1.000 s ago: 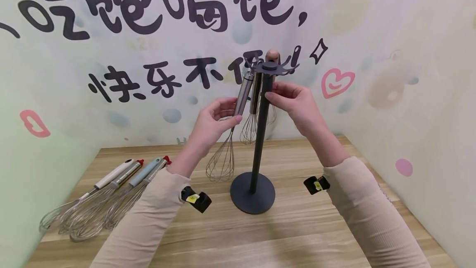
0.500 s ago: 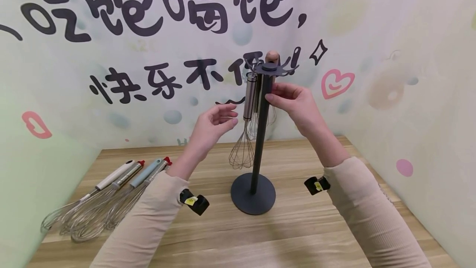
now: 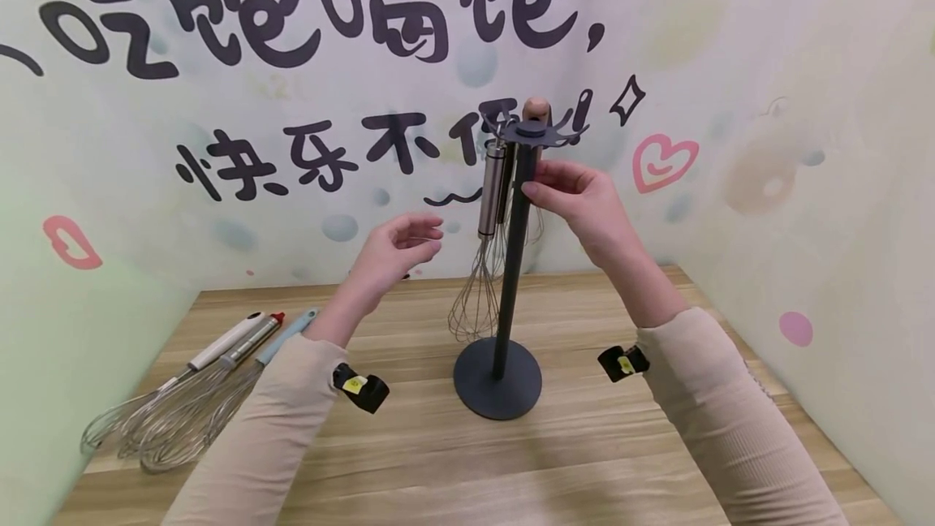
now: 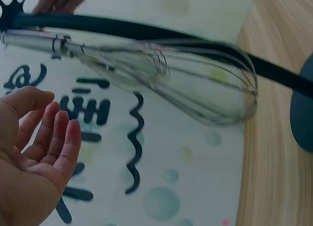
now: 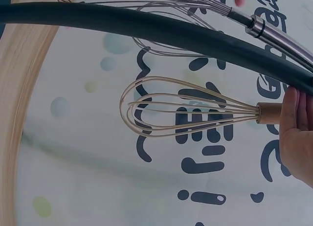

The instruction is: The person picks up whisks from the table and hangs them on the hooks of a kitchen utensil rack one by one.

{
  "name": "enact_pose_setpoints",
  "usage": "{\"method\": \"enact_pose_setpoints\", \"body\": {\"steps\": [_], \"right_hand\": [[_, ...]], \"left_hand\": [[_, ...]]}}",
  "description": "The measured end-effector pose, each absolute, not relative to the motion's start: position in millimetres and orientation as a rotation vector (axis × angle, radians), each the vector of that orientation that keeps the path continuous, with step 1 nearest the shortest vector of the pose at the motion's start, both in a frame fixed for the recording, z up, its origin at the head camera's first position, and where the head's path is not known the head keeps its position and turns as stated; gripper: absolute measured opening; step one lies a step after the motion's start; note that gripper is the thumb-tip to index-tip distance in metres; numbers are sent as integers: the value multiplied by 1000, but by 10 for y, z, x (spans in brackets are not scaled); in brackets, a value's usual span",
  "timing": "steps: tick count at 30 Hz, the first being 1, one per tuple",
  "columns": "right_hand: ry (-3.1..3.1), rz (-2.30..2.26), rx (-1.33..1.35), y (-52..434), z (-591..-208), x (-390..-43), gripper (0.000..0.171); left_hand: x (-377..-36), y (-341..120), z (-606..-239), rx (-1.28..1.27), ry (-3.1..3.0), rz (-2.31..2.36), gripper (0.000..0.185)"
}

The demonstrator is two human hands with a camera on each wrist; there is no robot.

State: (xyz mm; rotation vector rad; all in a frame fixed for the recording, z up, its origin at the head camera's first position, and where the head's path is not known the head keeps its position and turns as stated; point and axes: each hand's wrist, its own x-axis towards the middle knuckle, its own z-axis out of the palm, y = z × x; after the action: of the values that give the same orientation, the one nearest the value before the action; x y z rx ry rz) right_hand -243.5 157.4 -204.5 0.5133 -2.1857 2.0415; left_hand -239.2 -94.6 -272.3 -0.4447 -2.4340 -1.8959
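Note:
A dark grey stand with a round base and a hooked top stands upright on the table. On its left side hangs a steel-handled whisk, its wire loops down near the base. Another steel whisk hangs partly hidden behind it. At the back, a whisk with a wooden handle hangs too, the handle's tip showing above the hooks. My right hand grips the post just under the top, thumb in front. Apart from the stand, my left hand is in the air with loosely bent fingers, holding nothing.
Several whisks lie side by side on the wooden table at the left, among them a white-handled whisk and a light blue-handled whisk. My left sleeve covers part of them. Printed cloth walls enclose the table's back and sides.
My left hand has let go of the steel-handled whisk and drawn back to the left. The whisk has swung from a tilt to hanging almost straight beside the post. My right hand has stayed put.

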Motion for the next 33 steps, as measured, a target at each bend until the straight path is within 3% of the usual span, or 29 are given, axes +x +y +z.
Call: {"method": "enact_pose_setpoints", "body": {"steps": [17, 33], "right_hand": [[-2189, 2040, 519, 1580, -2042, -2427, 22], [-2168, 2067, 487, 1581, -2066, -2447, 19]], "left_hand": [[-2554, -1601, -3109, -209, -2615, -1748, 45], [-2546, -1995, -3489, -183, -2785, -1698, 48]]}}
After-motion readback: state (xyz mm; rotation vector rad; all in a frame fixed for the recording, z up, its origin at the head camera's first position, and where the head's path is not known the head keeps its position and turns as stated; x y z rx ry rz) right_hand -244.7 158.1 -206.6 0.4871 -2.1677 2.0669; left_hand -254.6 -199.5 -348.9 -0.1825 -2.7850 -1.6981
